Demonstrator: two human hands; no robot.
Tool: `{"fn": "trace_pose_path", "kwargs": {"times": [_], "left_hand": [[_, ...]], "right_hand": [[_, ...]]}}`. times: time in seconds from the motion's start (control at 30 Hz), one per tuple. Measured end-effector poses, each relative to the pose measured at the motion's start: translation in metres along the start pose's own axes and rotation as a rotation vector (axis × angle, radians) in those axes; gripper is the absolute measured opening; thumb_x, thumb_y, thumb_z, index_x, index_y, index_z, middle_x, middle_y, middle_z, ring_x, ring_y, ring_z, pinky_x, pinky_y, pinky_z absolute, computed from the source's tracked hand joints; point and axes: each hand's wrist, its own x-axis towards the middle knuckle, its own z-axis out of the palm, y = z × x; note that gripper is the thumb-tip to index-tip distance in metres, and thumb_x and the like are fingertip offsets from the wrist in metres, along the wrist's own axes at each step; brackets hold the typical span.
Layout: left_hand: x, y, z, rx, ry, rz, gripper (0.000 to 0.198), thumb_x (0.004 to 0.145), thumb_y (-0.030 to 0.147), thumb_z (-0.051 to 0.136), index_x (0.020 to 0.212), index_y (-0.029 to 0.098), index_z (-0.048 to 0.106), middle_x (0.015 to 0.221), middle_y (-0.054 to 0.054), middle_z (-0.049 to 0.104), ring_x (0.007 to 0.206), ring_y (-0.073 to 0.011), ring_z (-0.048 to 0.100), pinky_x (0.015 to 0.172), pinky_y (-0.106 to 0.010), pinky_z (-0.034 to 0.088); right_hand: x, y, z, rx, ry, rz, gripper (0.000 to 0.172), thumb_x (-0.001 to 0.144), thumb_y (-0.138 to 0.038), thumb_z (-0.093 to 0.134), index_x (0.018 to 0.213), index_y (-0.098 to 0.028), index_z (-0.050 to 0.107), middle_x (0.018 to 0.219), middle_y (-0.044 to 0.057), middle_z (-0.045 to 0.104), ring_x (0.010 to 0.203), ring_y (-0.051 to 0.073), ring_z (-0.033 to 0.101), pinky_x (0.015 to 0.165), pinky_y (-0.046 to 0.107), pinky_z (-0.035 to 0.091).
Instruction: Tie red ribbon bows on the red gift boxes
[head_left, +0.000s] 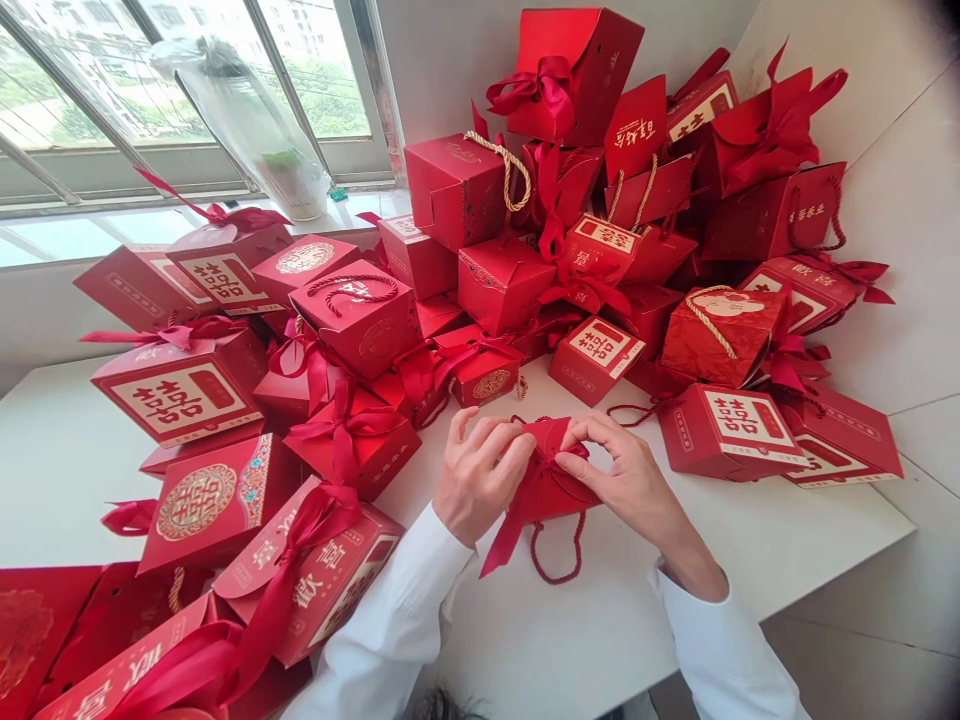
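A small red gift box stands on the white table, between my two hands. Across its top runs a red ribbon, one loose tail hanging down toward my left forearm. My left hand is closed at the box's left side, fingers curled in a pinch by the ribbon. My right hand pinches the ribbon near the middle of the box top, thumb and forefinger together. A dark red cord handle droops onto the table in front of the box. My fingers partly hide the ribbon's knot.
Red gift boxes with ribbons and cord handles are heaped behind and to the left, such as a box with white label at right. The white table ends at lower right. A plastic-wrapped vase stands on the windowsill.
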Motion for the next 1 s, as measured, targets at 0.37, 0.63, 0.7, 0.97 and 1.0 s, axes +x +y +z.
{"fn": "trace_pose_path", "kwargs": {"times": [0.37, 0.63, 0.7, 0.97, 1.0], "left_hand": [[0.006, 0.008, 0.002, -0.226, -0.074, -0.397, 0.013, 0.084, 0.010, 0.051, 0.084, 0.019, 0.060, 0.082, 0.000, 0.065, 0.078, -0.0160, 0.057, 0.074, -0.030, 0.044], [0.008, 0.009, 0.003, -0.418, -0.042, -0.505, 0.012, 0.078, 0.007, 0.052, 0.077, 0.019, 0.051, 0.075, 0.001, 0.059, 0.073, -0.0150, 0.054, 0.068, -0.028, 0.044], [0.008, 0.011, 0.004, -0.404, -0.052, -0.516, 0.012, 0.079, 0.008, 0.050, 0.077, 0.020, 0.049, 0.074, 0.001, 0.057, 0.073, -0.0153, 0.052, 0.068, -0.028, 0.043], [0.005, 0.017, 0.007, -0.248, -0.094, -0.625, 0.016, 0.082, 0.007, 0.044, 0.074, 0.020, 0.043, 0.078, -0.001, 0.056, 0.078, -0.0186, 0.046, 0.071, -0.032, 0.040], [0.005, 0.017, 0.006, -0.219, -0.106, -0.616, 0.015, 0.083, 0.007, 0.043, 0.074, 0.020, 0.043, 0.078, -0.001, 0.055, 0.077, -0.0186, 0.045, 0.070, -0.032, 0.039]], "right_hand": [[0.000, 0.003, -0.006, 0.034, -0.066, -0.022, 0.018, 0.089, -0.039, 0.056, 0.082, -0.023, 0.058, 0.087, 0.002, 0.059, 0.087, 0.019, 0.056, 0.080, 0.031, 0.044], [0.002, 0.008, -0.012, 0.112, -0.141, 0.005, 0.024, 0.091, -0.041, 0.052, 0.078, -0.022, 0.057, 0.090, 0.003, 0.056, 0.087, 0.018, 0.056, 0.081, 0.031, 0.043], [0.002, 0.007, -0.011, 0.093, -0.138, 0.023, 0.021, 0.089, -0.038, 0.055, 0.077, -0.022, 0.057, 0.090, 0.003, 0.056, 0.087, 0.018, 0.057, 0.081, 0.031, 0.044], [0.002, 0.009, -0.009, 0.052, -0.135, -0.013, 0.022, 0.091, -0.036, 0.051, 0.075, -0.022, 0.054, 0.090, 0.003, 0.055, 0.086, 0.018, 0.056, 0.079, 0.031, 0.045], [0.002, 0.009, -0.009, 0.046, -0.137, -0.016, 0.022, 0.091, -0.036, 0.050, 0.074, -0.021, 0.054, 0.090, 0.004, 0.055, 0.086, 0.018, 0.056, 0.078, 0.031, 0.045]]}}
